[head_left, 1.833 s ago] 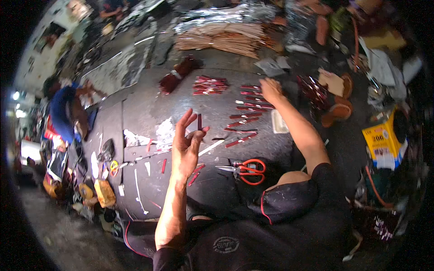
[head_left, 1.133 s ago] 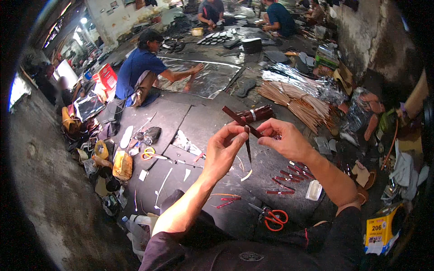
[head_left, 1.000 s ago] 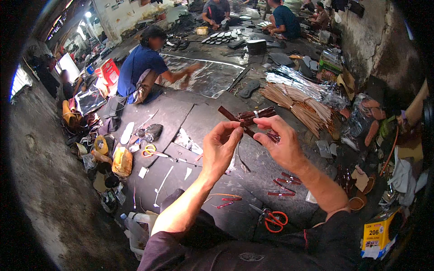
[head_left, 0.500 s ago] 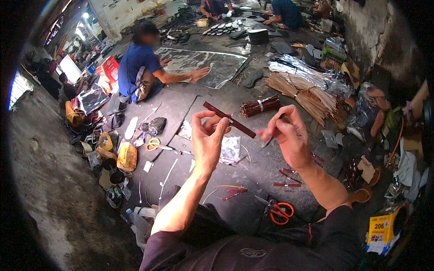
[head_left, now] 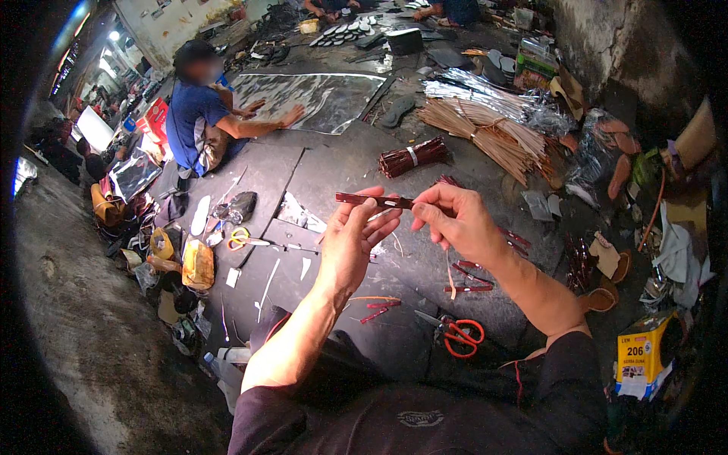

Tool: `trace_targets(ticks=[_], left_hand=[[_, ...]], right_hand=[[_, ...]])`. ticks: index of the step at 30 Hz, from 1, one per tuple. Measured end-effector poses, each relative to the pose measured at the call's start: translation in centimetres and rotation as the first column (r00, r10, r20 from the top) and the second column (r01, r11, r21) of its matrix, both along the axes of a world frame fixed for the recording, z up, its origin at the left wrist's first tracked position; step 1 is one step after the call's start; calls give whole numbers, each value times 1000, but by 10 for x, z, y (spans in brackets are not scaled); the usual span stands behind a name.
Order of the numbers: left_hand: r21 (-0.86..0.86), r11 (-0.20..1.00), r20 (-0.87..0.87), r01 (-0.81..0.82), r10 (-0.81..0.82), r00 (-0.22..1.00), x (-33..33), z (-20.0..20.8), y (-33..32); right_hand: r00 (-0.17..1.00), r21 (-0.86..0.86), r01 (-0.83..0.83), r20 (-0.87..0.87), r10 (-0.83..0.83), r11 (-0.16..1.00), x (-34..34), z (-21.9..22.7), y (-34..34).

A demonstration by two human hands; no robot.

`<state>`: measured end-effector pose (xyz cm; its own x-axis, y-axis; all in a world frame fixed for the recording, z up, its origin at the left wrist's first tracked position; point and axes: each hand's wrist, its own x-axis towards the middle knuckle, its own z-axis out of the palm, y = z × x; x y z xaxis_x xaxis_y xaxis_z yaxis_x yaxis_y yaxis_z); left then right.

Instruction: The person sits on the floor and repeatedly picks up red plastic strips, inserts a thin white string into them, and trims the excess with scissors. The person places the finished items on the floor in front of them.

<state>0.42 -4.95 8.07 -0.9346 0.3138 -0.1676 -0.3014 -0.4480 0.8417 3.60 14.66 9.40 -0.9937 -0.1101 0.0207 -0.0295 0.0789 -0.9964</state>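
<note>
A narrow dark red strip (head_left: pixel 348 198) with a small white patch runs nearly level in front of me. My left hand (head_left: pixel 351 239) is closed on it, thumb on top and fingers beneath. The fingers of my right hand (head_left: pixel 461 221) pinch at the strip's right end. A thin tan strand (head_left: pixel 450 277) hangs below my right hand; whether the fingers hold it is hard to see. Beyond the hands lies a bundle of dark red strips (head_left: pixel 392 161) tied with a pale band. Several short dark red pieces (head_left: pixel 469 289) lie below my right forearm.
Orange-handled scissors (head_left: pixel 461 337) lie near my lap, yellow-handled scissors (head_left: pixel 241 239) to the left. Bundled tan strips (head_left: pixel 478 135) lie at the far right. A person in blue (head_left: pixel 196 117) presses a dark sheet (head_left: pixel 326 106) at the far left. A yellow box (head_left: pixel 637 353) stands at lower right.
My right hand has come in from the right to the strip's end. The strip has gone from slanted to nearly level. The whole view has shifted slightly.
</note>
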Motion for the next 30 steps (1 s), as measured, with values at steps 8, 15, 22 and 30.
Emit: trace_targets(ticks=[8,15,22,30], left_hand=[[-37,995,-93,94,-97,991,-3,-10,-4],[-108,988,-150,112,-127,980,3,-5,-7],[-120,986,-171,118,-138,976,6,-3,-9],[-132,988,-149,82,-101,984,6,-12,-6]], right_hand=[[992,153,32,-124,-13,988,0,1,2],[1000,236,-6,-4,8,972,-1,15,-7],[1000,236,-3,3,2,972,-7,2,-9],[999,250,37,11,-41,968,-6,-5,-13]])
